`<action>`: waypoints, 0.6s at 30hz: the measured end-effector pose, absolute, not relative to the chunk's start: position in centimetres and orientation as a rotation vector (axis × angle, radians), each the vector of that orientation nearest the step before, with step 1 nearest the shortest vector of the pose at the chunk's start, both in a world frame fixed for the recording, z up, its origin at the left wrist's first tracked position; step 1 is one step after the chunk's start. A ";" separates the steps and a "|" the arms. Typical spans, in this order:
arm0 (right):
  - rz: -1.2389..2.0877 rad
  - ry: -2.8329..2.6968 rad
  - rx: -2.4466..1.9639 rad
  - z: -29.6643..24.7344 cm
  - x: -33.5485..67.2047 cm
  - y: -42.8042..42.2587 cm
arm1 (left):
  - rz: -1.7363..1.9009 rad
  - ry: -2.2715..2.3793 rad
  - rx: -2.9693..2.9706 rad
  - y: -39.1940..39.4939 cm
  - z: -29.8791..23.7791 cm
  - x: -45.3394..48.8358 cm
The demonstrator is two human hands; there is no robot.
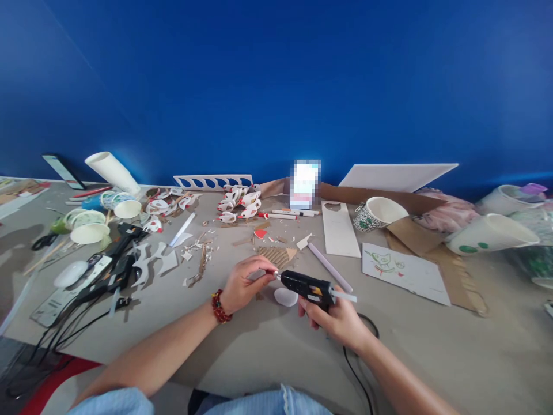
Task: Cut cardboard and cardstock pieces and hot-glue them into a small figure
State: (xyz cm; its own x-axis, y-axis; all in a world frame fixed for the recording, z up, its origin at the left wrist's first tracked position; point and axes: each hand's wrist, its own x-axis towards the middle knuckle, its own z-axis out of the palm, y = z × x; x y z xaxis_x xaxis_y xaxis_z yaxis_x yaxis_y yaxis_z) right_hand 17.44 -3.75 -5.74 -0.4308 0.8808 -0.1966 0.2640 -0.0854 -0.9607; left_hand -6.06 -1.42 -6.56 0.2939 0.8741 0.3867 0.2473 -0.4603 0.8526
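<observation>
My right hand (pixel 330 317) is wrapped round the grip of a black hot glue gun (pixel 305 283), with a clear glue stick (pixel 344 295) poking out of its back end. The nozzle points left, at the fingertips of my left hand (pixel 246 282). Thumb and forefinger of that hand are pinched on a tiny whitish piece, too small to name. Just below the nozzle lies a white oval piece (pixel 286 297) on the table. Behind my left hand is a scrap of corrugated cardboard (pixel 276 256).
Small white-and-red bird shapes (pixel 238 203) cluster at the back. A lit phone (pixel 305 184) leans near the wall. To the right are a patterned paper cup (pixel 380 213) and a bird drawing (pixel 404 271); a power strip (pixel 71 291) with cables lies left. The gun's cord (pixel 356 374) runs off the front edge.
</observation>
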 end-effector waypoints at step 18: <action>1.346 -1.803 -1.389 -5.9 17.6 -3.7 | 1.184 0.976 1.887 -1.5 -6.7 -6.0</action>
